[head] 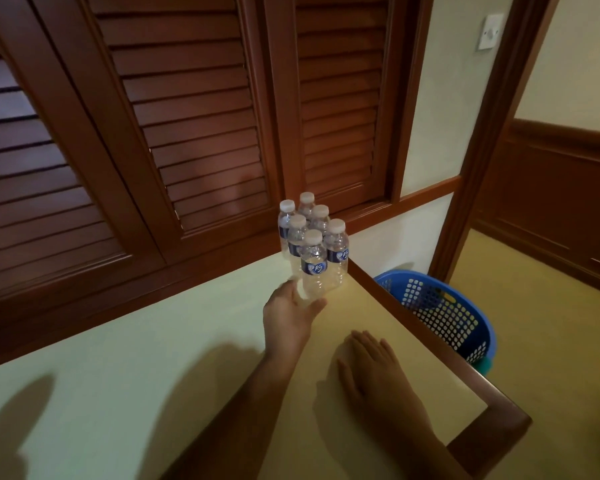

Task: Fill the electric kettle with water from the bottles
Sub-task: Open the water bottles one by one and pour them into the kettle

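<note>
Several small clear water bottles (pixel 336 244) with white caps and blue labels stand clustered at the table's far right corner. My left hand (pixel 288 317) reaches to the nearest bottle (pixel 314 268). Its thumb lies on the right of the bottle's base and its blurred fingers curl round the left. My right hand (pixel 371 368) rests flat on the tabletop, fingers straight, holding nothing. No kettle is in view.
The pale yellow table (pixel 153 358) has a dark wooden edge along its right side. A blue perforated plastic basket (pixel 440 306) stands on the floor just beyond that edge. Brown louvred shutters (pixel 187 116) rise behind the table, and a doorway opens at the right.
</note>
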The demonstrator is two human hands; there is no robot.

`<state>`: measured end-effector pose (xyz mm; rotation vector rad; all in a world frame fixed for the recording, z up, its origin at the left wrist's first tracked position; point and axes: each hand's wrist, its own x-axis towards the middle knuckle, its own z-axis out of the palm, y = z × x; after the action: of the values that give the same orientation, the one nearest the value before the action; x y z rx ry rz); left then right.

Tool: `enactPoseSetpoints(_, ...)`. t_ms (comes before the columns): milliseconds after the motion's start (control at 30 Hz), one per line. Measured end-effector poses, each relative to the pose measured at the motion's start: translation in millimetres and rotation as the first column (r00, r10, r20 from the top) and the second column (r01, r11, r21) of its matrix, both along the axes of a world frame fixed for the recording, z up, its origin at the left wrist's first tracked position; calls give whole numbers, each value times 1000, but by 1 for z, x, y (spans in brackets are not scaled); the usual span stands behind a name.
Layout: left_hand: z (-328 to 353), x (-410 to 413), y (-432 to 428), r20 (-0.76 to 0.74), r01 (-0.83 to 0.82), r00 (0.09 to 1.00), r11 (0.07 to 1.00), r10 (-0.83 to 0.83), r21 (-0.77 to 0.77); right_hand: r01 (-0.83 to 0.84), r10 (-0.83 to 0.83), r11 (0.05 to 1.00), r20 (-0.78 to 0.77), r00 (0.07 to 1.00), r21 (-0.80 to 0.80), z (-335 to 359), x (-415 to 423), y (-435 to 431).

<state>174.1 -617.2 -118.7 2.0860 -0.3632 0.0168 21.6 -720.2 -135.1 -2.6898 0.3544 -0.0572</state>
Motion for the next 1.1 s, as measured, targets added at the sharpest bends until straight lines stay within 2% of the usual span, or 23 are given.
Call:
enactPoseSetpoints(100,-4,-23,29,-74,13,997,996,-20,-87,-6,1,1000,155,988,30,5,-6,4)
enactPoseSetpoints(200,-5,-54,69,-83,3,996,986,-17,-168,-65,43,997,409,912,40,3,-16,13)
enactPoseSetpoints(267,1,-79,99,-73,-32,997,976,17,-214,-101,23,985,479,878,138,4,-19,29)
enactPoseSetpoints(400,18,-121,160,-74,-131,991,949,115,-288,-205,3,901,467,884,382,18,-14,95)
enactPoseSetpoints(533,29,-156,226,-64,-266,964,914,260,-306,-385,97,730,472,876,565,32,-13,172)
enactPoseSetpoints(833,64,-241,350,21,-543,799,735,602,-408,-524,330,397,415,848,754,63,-27,306)
enactPoseSetpoints(1000,82,-282,409,83,-627,676,631,732,-457,-550,347,315,445,825,774,88,-26,370)
enactPoseSetpoints(1100,89,-294,444,155,-659,622,620,767,-426,-545,331,324,447,831,773,103,-22,401)
